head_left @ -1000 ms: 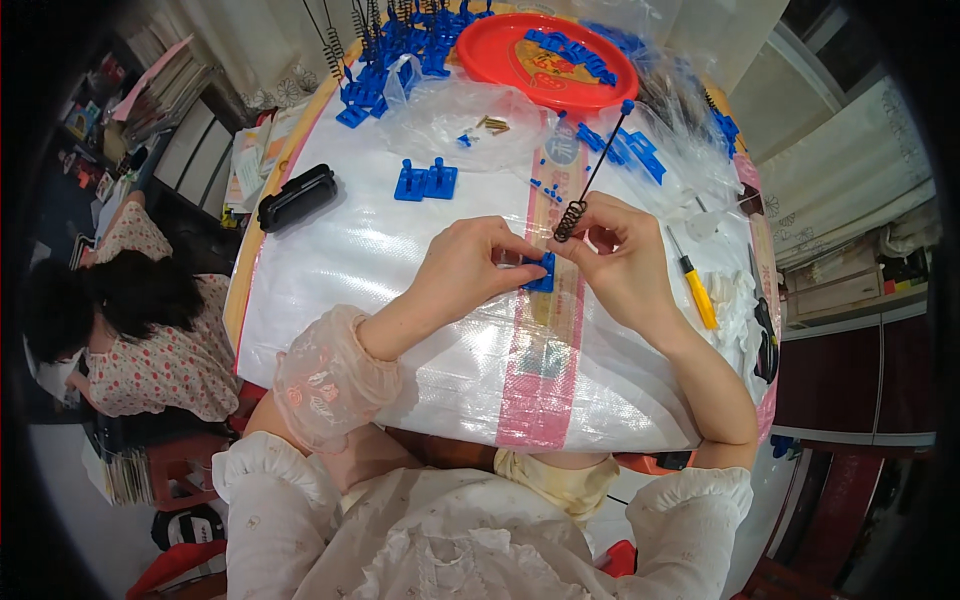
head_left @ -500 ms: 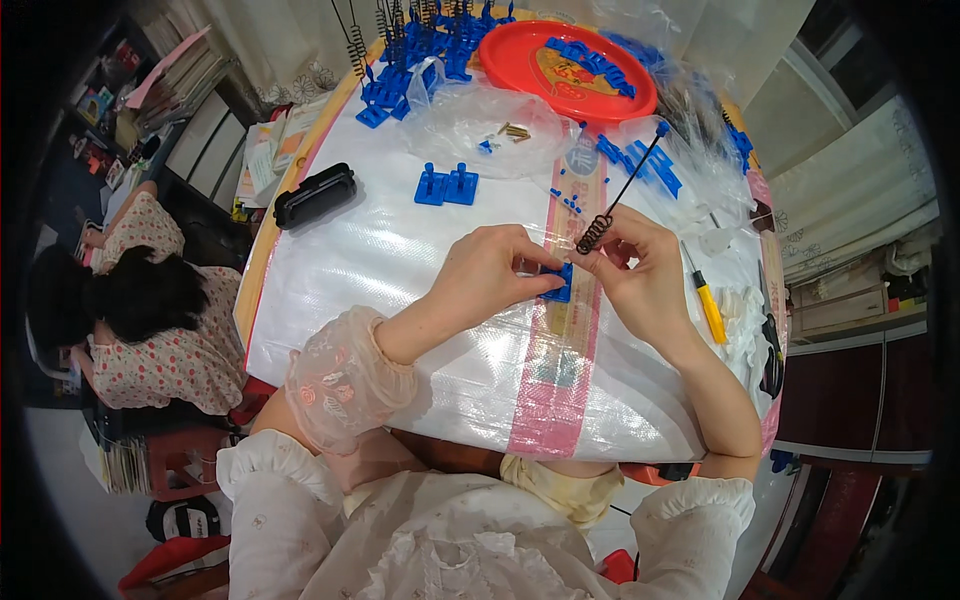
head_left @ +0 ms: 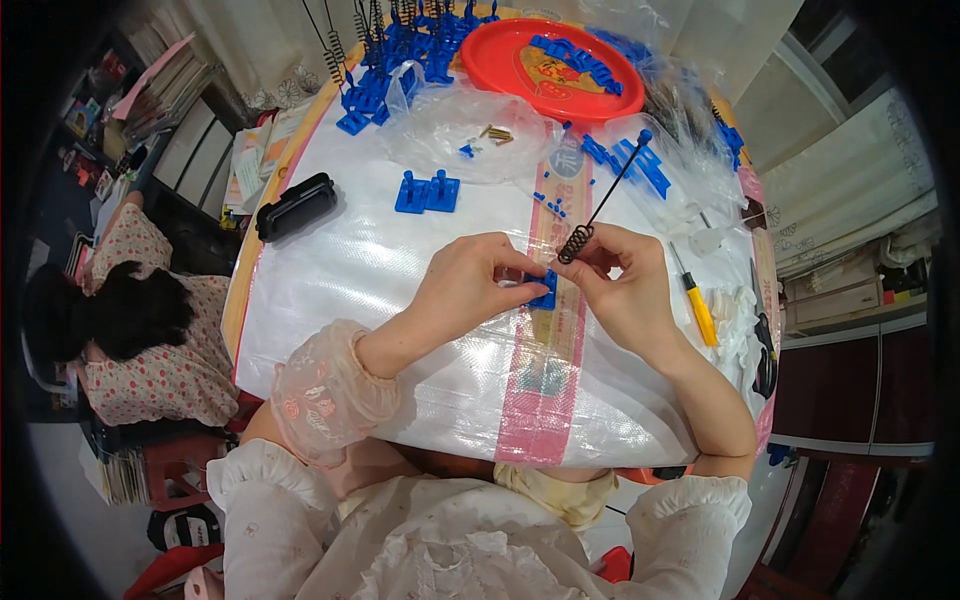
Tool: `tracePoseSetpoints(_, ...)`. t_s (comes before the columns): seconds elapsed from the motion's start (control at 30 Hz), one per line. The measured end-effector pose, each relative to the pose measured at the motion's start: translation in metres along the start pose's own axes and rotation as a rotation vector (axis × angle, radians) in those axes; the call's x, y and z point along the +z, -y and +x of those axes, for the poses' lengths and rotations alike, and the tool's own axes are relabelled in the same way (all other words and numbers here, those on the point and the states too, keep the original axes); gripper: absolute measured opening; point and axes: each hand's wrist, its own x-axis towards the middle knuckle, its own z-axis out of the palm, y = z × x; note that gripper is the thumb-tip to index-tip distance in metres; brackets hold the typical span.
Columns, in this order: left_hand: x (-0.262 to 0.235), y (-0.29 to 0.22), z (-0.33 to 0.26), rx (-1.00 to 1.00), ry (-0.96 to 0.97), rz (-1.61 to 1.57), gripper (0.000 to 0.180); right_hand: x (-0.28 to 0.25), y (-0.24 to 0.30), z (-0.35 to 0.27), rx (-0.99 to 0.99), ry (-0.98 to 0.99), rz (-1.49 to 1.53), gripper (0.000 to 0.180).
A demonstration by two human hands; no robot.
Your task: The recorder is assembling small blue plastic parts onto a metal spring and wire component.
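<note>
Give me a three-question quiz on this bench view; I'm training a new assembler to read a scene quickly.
1. True or false: the red tray lies at the far side of the table, beyond the hands.
2. Which thing lies nearest the right hand?
A. the black case
B. the yellow-handled screwdriver
C. the pair of blue pieces standing alone
3. Fill in: the left hand and the right hand together hold a small ____ plastic piece and a thin black rod with a coiled spring.

Key: 1 true; 2 B; 3 blue.
</note>
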Motion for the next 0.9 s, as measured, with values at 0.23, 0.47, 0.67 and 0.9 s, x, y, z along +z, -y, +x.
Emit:
tracePoseSetpoints(0.23,-0.001,-0.002,0.000,-0.005,0.001,-0.001,0.024,0.001,-0.003,0.000,-0.052,-0.035,-0.006,0.009)
tracePoseSetpoints(0.47,0.001,0.000,0.000,-0.003,-0.003,0.008,0.024,0.002,-0.003,-0.001,-0.042,-0.045,0.016,0.008)
tracePoseSetpoints(0.67,-0.002,0.000,0.001,0.009,0.011,0.016,0.027,-0.002,0.000,-0.001,-0.002,0.017,-0.024,0.019)
tracePoseSetpoints(0.9,-0.047,-0.020,0.006,-0.192,0.189,-0.182,0.025,-0.003,0.001,-0.001,0.012,0.005,-0.006,0.015)
